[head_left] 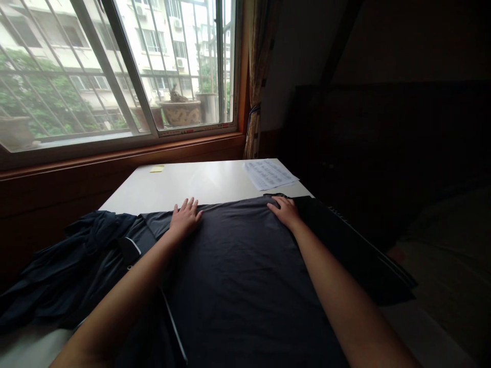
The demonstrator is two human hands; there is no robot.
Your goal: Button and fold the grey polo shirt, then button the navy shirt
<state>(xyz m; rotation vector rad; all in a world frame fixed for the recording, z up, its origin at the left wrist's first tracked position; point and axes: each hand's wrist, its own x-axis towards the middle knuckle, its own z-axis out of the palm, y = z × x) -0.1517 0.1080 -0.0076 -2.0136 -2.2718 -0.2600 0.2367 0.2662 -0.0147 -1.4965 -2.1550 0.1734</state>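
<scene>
A dark shirt (238, 266) with thin white piping lies spread over the white table (199, 179). My left hand (185, 216) rests on its far edge, fingers spread and palm down. Near the far right corner of the cloth, my right hand (284, 210) lies flat with the thumb pointing inward; its fingertips reach the edge. A dark collar (131, 249) with a white trim shows beside my left forearm. Another dark garment (356, 245) with pale stripes sticks out beyond my right arm.
Crumpled dark clothing (76, 260) is heaped at the left. Printed sheets (270, 174) lie at the table's far right, and yellow sticky notes (157, 168) at the far left. Behind the table are a barred window (153, 76) and a tied curtain (253, 117).
</scene>
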